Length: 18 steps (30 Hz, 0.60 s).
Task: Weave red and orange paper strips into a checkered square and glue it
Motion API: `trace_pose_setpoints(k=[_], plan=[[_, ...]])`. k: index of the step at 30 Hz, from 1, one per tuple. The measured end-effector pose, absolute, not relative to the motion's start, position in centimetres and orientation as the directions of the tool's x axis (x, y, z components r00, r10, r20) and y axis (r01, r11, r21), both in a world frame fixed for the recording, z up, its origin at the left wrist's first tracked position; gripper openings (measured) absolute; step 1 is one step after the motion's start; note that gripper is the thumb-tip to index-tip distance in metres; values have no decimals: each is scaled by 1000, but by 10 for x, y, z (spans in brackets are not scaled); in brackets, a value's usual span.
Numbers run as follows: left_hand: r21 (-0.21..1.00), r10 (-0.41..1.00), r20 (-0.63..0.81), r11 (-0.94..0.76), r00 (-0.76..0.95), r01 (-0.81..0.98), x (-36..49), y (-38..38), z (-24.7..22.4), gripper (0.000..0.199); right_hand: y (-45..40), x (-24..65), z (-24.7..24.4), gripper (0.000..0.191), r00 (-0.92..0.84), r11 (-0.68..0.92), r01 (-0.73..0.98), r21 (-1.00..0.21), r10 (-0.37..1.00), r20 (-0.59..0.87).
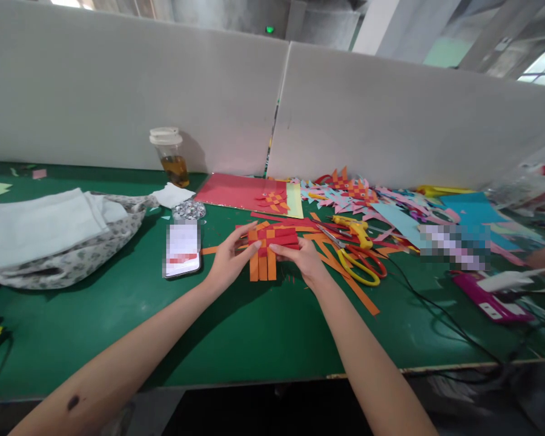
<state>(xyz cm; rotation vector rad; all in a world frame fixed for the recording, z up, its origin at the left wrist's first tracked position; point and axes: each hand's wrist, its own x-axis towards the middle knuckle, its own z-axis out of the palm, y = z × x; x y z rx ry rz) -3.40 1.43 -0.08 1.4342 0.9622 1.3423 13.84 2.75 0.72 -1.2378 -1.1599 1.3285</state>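
Green matting covered the table (263, 339), which ran up to pale partition boards along its far edge. Toward the left edge lay a patterned cloth bag (68, 254) with white sheets on top, and behind it near the far edge stood a lidded jar (170, 154) of amber liquid; a phone (182, 248) lay flat just left of the hands. At the middle of the table the left hand (227, 260) pinched the left side of a woven paper mat (272, 245) of red and orange strips, fingers closed lightly on it, while the right hand (304, 257) gripped its right side between thumb and fingertips. The weave looked only partly done: a small checkered block was formed, yet long orange ends hung loose toward the near edge and spare strips lay beside it. Right of the hands lay yellow-handled scissors (358, 263), and farther along a heap of finished woven shapes (349, 191) sat near the far edge.
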Motion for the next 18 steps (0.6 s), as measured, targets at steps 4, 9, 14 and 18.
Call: trace_pose_setpoints(k=[4,9,14,18], plan=[[968,964,251,-252,93,-4,-35,14,-2,37,27,139,9,38,-18,-111,-55,-992,994,-110],[987,983,159,-155,92,-50,-35,16,-5,39,27,139,8,33,20,-103,-107,-989,994,-106],[998,992,55,-50,113,-48,-36,17,-6,34,29,142,5,32,69,-18,-149,-989,997,-29],[998,990,61,-60,131,-16,-35,17,-7,34,29,143,7,33,59,63,-68,-996,997,59]])
